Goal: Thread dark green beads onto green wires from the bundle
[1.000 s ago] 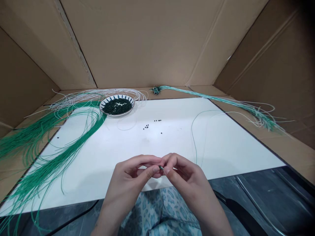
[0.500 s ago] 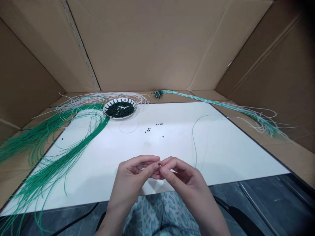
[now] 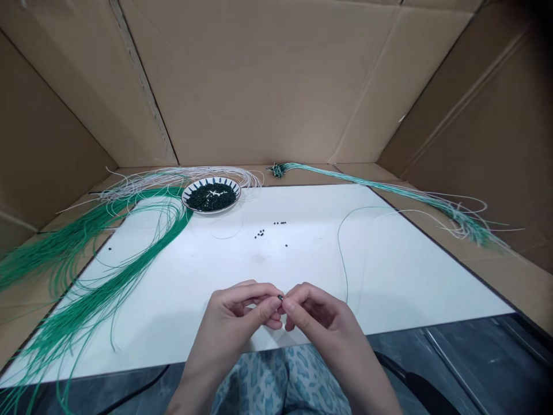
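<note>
My left hand point(image 3: 242, 317) is closed, thumb and index fingertip pinching a tiny dark bead point(image 3: 280, 297) above the board's near edge. Facing it, my right hand point(image 3: 322, 317) is closed too, its thumb and finger pinched on a thin thread right at the bead. Fingertips hide most of the thread there. A thin green thread point(image 3: 341, 248) curves over the board and disappears behind my right hand. Both hands almost touch at the tips. Several loose dark beads point(image 3: 260, 233) lie on the white board point(image 3: 216, 259) beyond them.
A patterned plate point(image 3: 186, 203) of dark beads stands at the back left. Green strands point(image 3: 125, 276) spread along the left, with white strands point(image 3: 142, 178) behind. A knotted beaded bundle point(image 3: 279, 169) trails its strands to the right. Cardboard walls point(image 3: 268, 86) enclose the board.
The view has tilted slightly, so everything sits a little lower. The pale bit of thread between bead and right fingertips shows less now, and the fingertips have shifted slightly around the bead.
</note>
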`<state>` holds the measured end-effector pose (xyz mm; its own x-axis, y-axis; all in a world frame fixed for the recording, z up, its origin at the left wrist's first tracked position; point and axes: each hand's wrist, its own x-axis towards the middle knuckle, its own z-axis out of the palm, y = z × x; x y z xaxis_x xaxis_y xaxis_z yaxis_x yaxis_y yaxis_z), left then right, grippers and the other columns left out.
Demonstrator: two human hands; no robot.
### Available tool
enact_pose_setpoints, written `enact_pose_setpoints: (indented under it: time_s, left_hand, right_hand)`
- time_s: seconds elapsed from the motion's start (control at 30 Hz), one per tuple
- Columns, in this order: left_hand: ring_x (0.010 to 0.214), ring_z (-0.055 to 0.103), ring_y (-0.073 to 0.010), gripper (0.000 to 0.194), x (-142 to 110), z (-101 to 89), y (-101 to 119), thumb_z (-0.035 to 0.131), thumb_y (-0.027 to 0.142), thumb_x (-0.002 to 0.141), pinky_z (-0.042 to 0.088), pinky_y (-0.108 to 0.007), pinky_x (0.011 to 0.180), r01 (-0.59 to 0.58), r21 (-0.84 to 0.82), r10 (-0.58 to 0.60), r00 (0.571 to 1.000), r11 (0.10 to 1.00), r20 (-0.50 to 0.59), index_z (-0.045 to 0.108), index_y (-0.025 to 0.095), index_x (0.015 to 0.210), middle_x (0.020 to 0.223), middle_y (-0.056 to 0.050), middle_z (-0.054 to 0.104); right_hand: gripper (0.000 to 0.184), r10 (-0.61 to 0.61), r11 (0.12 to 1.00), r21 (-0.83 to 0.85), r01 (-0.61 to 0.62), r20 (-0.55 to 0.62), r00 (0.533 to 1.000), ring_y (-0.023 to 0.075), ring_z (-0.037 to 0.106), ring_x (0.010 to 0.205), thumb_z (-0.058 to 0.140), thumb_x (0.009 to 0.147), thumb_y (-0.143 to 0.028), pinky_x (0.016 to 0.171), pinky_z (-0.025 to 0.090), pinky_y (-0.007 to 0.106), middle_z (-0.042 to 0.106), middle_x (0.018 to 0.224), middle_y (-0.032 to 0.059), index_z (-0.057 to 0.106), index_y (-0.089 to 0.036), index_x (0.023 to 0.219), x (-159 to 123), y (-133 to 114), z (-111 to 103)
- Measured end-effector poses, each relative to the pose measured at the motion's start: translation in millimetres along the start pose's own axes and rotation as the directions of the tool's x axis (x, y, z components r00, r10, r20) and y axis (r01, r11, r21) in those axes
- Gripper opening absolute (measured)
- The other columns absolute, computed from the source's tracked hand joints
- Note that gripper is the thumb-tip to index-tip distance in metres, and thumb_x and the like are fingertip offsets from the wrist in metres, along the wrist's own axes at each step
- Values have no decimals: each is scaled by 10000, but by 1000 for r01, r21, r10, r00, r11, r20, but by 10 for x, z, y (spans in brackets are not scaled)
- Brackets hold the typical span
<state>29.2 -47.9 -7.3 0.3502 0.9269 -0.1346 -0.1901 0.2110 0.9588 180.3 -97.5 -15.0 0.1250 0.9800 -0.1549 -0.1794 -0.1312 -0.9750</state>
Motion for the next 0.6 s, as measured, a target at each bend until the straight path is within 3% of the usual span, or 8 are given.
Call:
enact_pose_setpoints:
  time_s: [0.17,0.3,0.47,0.6]
  left_hand:
    - [593,682,-105,94,-23,-24,-27,802,222,808,531,-155,556,-49,121,47,999,991,22,888,259,805,717,6,686]
    - [564,679,-127,78,5,-29,-56,889,291,732,562,-196,566,30,25,-31,999,999,25,874,216,744,698,-10,700]
    - [529,665,-147,386,67,-67,-69,953,542,586,590,-248,557,54,-35,-52,997,998,54,877,185,710,654,-34,690]
    - [541,683,-164,507,119,-122,-163,893,686,574,576,-248,553,-20,68,20,1000,997,2,883,197,710,690,-50,675]
  right_hand:
    - [238,-31,992,-123,10,-169,985,158,571,641,814,794,-401,635,448,246,668,617,-9,765,-207,664,-55,-45,19]
    - [202,-70,986,-165,36,-204,977,162,544,624,834,747,-374,625,436,253,682,608,2,787,-214,633,-57,-40,34]
    - [308,-78,985,-170,42,-214,974,168,539,591,875,698,-508,592,437,262,691,592,25,818,-210,645,26,78,-6]
    - [512,-131,982,-168,91,-243,961,166,549,534,864,610,-699,545,446,260,666,541,43,811,-190,627,145,182,1]
